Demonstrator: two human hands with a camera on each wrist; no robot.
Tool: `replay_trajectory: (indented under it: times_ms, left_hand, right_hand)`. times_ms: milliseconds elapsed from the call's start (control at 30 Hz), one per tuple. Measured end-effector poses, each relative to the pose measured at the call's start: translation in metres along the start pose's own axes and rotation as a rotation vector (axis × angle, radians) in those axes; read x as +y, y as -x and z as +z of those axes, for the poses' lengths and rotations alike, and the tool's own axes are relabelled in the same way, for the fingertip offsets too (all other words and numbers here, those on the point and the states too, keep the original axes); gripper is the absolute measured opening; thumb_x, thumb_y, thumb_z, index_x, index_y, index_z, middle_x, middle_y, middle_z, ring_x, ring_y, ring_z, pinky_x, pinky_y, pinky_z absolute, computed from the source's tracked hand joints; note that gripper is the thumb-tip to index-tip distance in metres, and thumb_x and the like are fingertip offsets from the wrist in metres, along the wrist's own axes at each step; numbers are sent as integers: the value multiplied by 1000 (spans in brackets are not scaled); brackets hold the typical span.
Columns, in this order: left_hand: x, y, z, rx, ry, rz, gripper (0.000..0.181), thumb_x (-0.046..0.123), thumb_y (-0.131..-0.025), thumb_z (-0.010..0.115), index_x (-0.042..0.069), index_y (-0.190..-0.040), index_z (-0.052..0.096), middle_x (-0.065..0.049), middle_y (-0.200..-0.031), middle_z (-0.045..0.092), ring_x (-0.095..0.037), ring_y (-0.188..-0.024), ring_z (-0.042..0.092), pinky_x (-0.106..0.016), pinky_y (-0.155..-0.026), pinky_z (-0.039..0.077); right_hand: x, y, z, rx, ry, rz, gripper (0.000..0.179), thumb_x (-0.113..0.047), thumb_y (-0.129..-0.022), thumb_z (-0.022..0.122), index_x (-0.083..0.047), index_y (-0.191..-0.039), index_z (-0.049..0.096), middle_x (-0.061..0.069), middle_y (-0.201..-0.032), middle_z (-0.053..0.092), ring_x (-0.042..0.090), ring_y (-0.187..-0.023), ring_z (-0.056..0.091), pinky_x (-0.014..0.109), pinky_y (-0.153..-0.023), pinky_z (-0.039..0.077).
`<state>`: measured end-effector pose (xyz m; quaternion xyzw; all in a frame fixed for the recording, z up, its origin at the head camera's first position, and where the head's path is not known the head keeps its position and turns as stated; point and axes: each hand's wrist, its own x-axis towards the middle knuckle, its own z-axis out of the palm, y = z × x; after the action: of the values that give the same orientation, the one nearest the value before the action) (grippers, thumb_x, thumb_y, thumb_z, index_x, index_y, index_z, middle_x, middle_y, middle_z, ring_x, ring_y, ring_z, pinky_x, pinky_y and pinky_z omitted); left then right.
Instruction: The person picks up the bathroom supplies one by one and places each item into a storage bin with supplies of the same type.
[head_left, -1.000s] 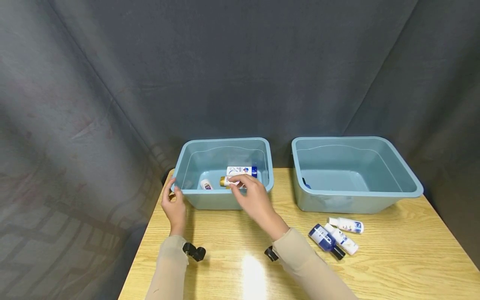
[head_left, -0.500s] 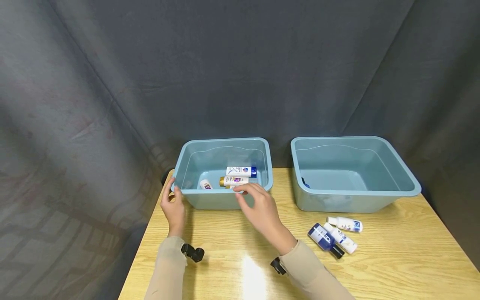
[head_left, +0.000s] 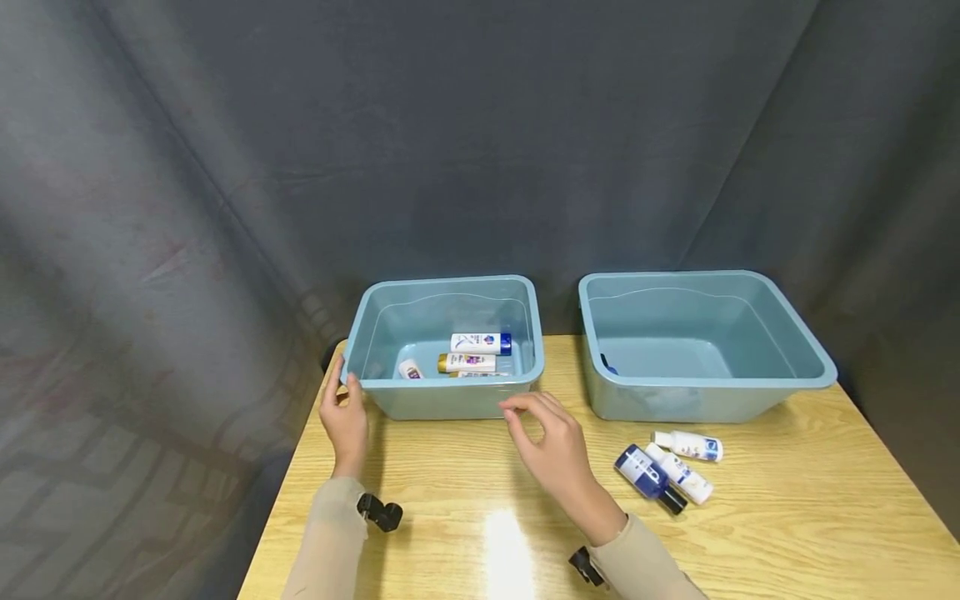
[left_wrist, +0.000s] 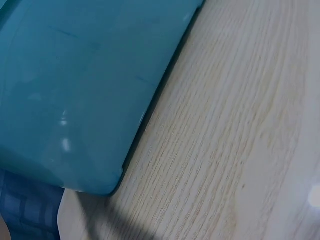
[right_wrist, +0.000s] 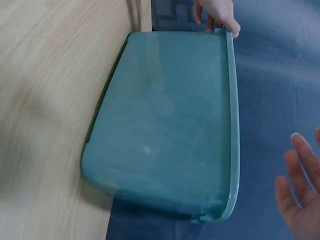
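In the head view my left hand (head_left: pixel 347 425) holds the left front corner of the blue-grey plastic bin (head_left: pixel 442 404), thumb and fingers at its rim. The right wrist view also shows the left hand (right_wrist: pixel 218 12) gripping that corner. Inside the bin lie a white bottle with a blue cap (head_left: pixel 480 343), a white bottle with a gold cap (head_left: pixel 467 362) and a small white bottle (head_left: pixel 411 369). Another gold-capped bottle (head_left: pixel 476 374) is mostly hidden behind the front rim. My right hand (head_left: pixel 558 450) hovers in front of the bin's right corner, fingers loosely bent, holding nothing.
A second, similar bin (head_left: pixel 690 404) stands to the right; a dark blue item (head_left: pixel 609 364) peeks out inside it. Before it lie a blue bottle with a black cap (head_left: pixel 645 473) and two white bottles, one (head_left: pixel 686 477) beside the other (head_left: pixel 696 446). Dark curtain (head_left: pixel 480 150) hangs behind the table.
My right hand has drawn back out of the left bin, towards me and to the right, leaving the gold-capped bottle lying inside. The left hand has stayed at its corner.
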<state>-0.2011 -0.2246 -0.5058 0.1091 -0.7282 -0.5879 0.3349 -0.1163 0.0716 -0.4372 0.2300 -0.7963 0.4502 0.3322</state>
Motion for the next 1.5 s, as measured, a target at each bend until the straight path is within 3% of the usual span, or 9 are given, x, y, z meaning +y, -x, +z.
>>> replay_trajectory:
  times_ms: [167,467,633,767,933,1033,1200,1367,1500]
  left_hand:
    - [-1,1,-5,-29,-5,-27,40,22,-102,56,13,-141,57,-9,-134,59,-10,-103,47,-27,-80,36]
    - [22,7,-14,-47,16,-25,40,15,-104,51,2,-142,52,-17,-142,52,-11,-109,45,-28,-85,31]
    - [17,6,-15,9,13,27,37,14,-102,55,6,-138,57,-7,-140,55,-8,-112,47,-28,-87,32]
    - [22,11,-16,28,38,86,32,8,-100,57,-1,-131,60,-13,-137,56,-8,-111,49,-27,-85,32]
    - [47,26,-18,37,40,174,24,-4,-97,55,-14,-118,61,-29,-125,52,-13,-114,47,-31,-86,32]
    - [61,33,-19,40,17,211,23,-6,-96,55,-16,-116,60,-29,-121,52,-16,-116,47,-31,-87,33]
    - [57,38,-23,6,30,208,25,-4,-97,56,-14,-119,60,-27,-120,54,-18,-114,49,-29,-87,35]
    - [76,47,-25,-28,63,208,24,-6,-97,55,-17,-118,58,-31,-116,55,-25,-110,50,-29,-87,36]
    - [78,50,-22,-45,91,202,23,-9,-95,55,-16,-117,59,-27,-114,58,-16,-109,53,-25,-87,38]
  right_hand:
    - [7,11,-11,25,-1,19,22,5,-82,74,-10,-98,73,0,-95,72,16,-88,67,28,-92,50]
    - [26,29,-33,48,33,76,23,10,-81,72,-7,-97,73,0,-95,72,17,-86,64,19,-79,48]
    - [35,38,-46,36,57,130,20,8,-83,71,-6,-97,73,3,-96,72,17,-87,64,15,-81,46]
    - [40,43,-55,41,86,134,21,8,-84,70,-6,-99,72,4,-96,72,17,-88,64,16,-82,46]
    - [45,50,-63,42,132,138,23,9,-84,69,-8,-100,72,3,-95,72,16,-85,63,15,-85,45]
    - [48,55,-69,36,159,135,24,9,-84,70,-9,-100,72,3,-94,72,17,-84,63,16,-84,45]
    - [53,63,-80,34,177,136,21,6,-84,71,-8,-99,73,2,-93,72,13,-83,61,19,-77,47]
    - [58,71,-91,43,196,111,18,4,-85,70,-8,-98,74,3,-92,72,10,-81,60,13,-77,45]
    - [64,76,-99,33,218,114,24,8,-80,71,-8,-98,73,3,-95,72,11,-88,63,11,-84,44]
